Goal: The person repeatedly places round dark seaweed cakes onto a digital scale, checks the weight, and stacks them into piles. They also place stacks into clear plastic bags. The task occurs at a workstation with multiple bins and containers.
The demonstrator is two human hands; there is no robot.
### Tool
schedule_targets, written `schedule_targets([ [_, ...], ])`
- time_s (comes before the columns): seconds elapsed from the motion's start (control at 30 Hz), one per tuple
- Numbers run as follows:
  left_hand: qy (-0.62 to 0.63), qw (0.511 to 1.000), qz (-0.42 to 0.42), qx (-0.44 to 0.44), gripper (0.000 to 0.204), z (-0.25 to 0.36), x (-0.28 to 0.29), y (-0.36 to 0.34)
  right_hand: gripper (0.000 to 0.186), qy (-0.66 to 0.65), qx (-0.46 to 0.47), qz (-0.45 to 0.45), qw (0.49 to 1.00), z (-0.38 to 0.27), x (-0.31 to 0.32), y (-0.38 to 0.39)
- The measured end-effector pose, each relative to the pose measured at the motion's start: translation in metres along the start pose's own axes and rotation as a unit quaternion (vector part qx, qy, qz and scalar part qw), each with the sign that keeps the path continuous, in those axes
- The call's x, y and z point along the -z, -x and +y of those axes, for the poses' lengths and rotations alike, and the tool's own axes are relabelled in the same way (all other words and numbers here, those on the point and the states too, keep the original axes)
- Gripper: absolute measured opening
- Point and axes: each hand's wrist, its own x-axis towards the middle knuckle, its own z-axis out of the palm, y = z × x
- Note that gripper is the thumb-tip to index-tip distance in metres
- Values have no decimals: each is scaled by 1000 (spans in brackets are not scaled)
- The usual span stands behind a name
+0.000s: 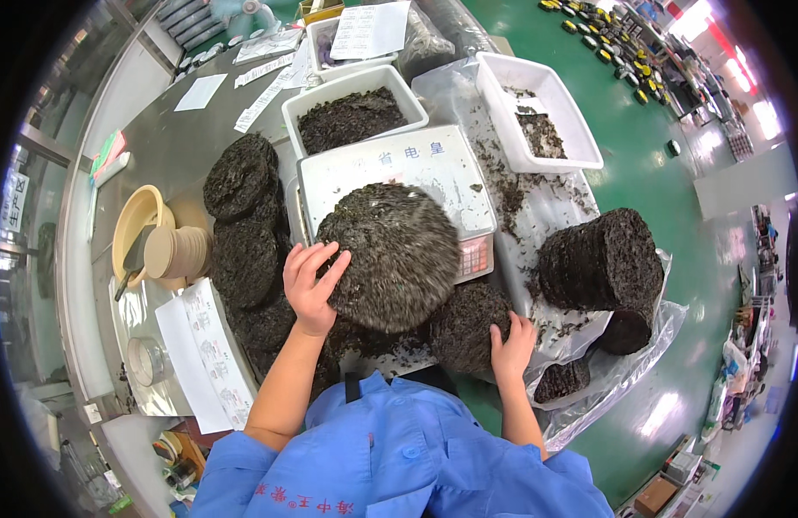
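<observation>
I see the large dark disc [397,259], blurred, between my hands and over the near part of the pale scale [347,177]. My left hand [311,289] meets its left edge, fingers spread; my right hand [513,348], half open, meets the smaller disc [468,326]. I can't tell whether either grips.

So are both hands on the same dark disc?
No, the left hand is at the edge of the big disc, while the right hand is at a smaller disc.
</observation>
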Motion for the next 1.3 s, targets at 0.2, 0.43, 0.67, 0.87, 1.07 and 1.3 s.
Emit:
schedule_targets([
  [0.2,-55,995,-78,-18,35,-12,-4,26,98,-28,-121,2,992,17,-30,31],
  [0.43,158,976,31,148,28,-8,0,13,82,-48,-155,39,986,5,-16,27],
  [0.67,100,914,-55,388,90,-37,-8,-10,69,-517,-230,-21,824,6,55,25],
  [0.87,207,933,-278,-95,91,92,11,-4,60,-621,-207,-6,756,-34,91,24],
  [1.07,373,904,-189,90,45,86,-5,44,57,-600,-208,-76,768,-1,39,24],
  [1.3,434,812,30,388,61,1,4,3,85,-38,-159,-22,986,41,-52,55],
])
